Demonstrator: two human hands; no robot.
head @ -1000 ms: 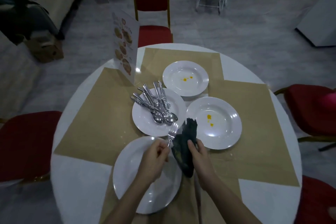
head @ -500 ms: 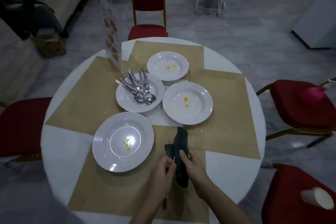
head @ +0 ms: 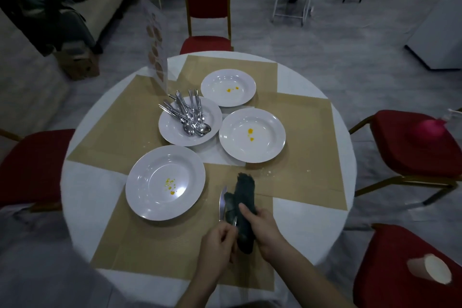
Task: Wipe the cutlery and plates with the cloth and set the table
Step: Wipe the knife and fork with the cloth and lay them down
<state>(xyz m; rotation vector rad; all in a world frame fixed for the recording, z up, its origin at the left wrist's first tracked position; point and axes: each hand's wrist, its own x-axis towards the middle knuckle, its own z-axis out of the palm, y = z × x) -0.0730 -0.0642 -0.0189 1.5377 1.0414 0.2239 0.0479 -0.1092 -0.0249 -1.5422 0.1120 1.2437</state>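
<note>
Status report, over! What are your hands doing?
Left hand holds silver knife. Right hand grips dark cloth round it. Three white plates still stained. Nothing blocking.

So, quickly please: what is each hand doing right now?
Left hand: closed, pinching the handle of a knife.
Right hand: closed around the dark cloth, which wraps the knife.
</note>
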